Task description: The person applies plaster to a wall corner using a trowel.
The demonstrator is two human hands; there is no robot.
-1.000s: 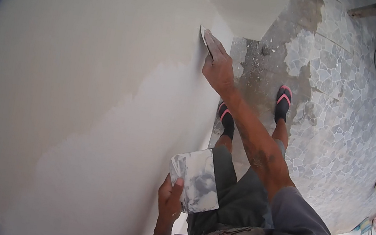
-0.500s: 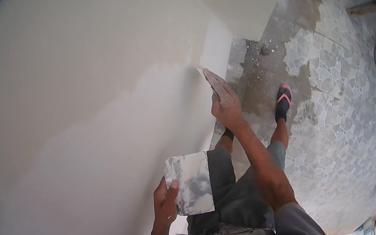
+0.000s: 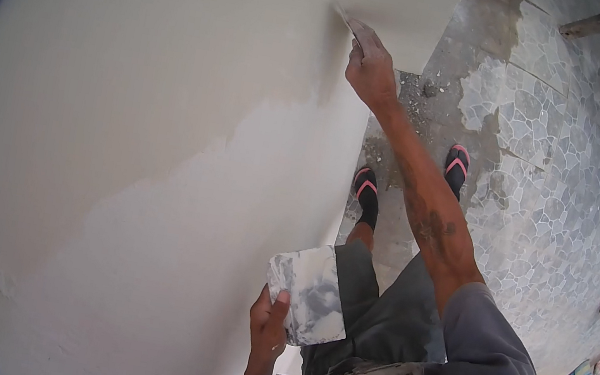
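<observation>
While the right hand grips the putty knife against the wall's far edge, the left hand's fingers clamp the plaster board; wall's nearer part looks freshly coated, upper stretch left.

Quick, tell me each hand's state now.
Left hand: closed on the putty board.
Right hand: closed on the putty knife, blade against the wall.
</observation>
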